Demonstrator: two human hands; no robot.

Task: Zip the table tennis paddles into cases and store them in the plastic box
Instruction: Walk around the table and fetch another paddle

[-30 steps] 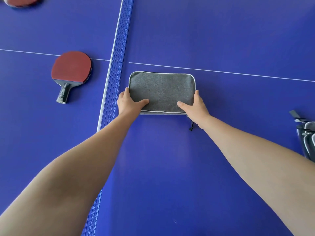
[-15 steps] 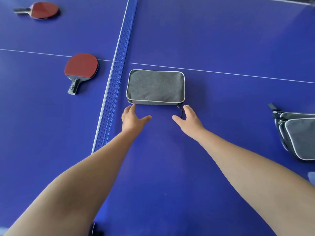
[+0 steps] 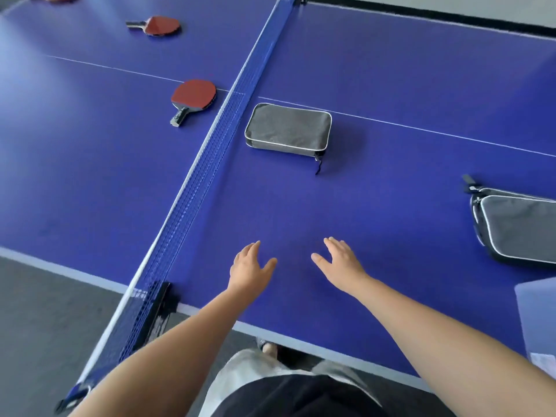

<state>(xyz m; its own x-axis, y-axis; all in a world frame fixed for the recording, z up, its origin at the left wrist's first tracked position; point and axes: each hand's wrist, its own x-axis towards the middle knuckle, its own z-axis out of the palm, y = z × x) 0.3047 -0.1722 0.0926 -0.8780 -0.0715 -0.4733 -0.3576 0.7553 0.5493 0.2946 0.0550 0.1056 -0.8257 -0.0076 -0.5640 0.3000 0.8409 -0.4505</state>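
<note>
A: Surface?
B: Blue desk [image 3: 391, 70], net [image 3: 210, 139] across it, grey floor [image 3: 45, 311] below.
A: Case?
B: Grey case [image 3: 288, 129], white piping, zipped, flat just right of the net. Second case [image 3: 520, 227] at right edge. Two red paddles [image 3: 192, 96] [image 3: 159, 25] beyond the net.
A: Hands?
B: Left hand [image 3: 249, 269], right hand [image 3: 340, 263] both released, empty, well short of the case.

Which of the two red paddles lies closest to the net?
The red paddle with the black handle just left of the blue net, level with the grey case; the other red paddle lies farther away.
</note>
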